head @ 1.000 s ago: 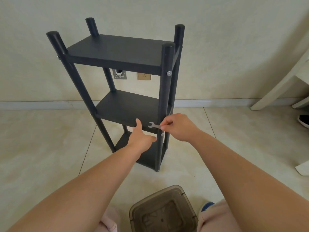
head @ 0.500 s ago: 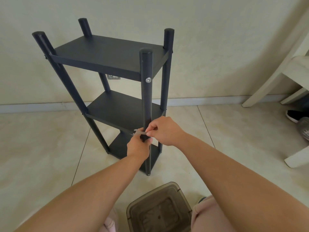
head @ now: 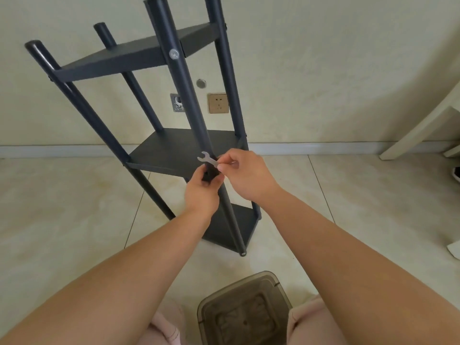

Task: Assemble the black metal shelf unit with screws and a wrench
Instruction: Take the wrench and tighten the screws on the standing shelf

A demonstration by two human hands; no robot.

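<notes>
The black metal shelf unit (head: 174,150) stands on the floor with three shelves and four round posts, one corner turned toward me. A silver screw head (head: 174,54) shows on the near post at the top shelf. My left hand (head: 202,189) grips the near post at the middle shelf's corner. My right hand (head: 245,175) pinches a small flat silver wrench (head: 207,159) by one end; its open jaw points up and left, just in front of the post. The joint under my fingers is hidden.
A translucent brown plastic bin (head: 245,312) sits on the tiled floor between my knees. A wall socket (head: 218,103) and a metal wall plate (head: 177,102) lie behind the shelf. A pale furniture leg (head: 420,130) slants at the right, and a dark shoe (head: 456,173) lies at the right edge.
The shelf has turned and tilted toward me, its near post now rising to the top of the view. My left hand moved from under the shelf edge onto the post. The wrench stays in my right hand.
</notes>
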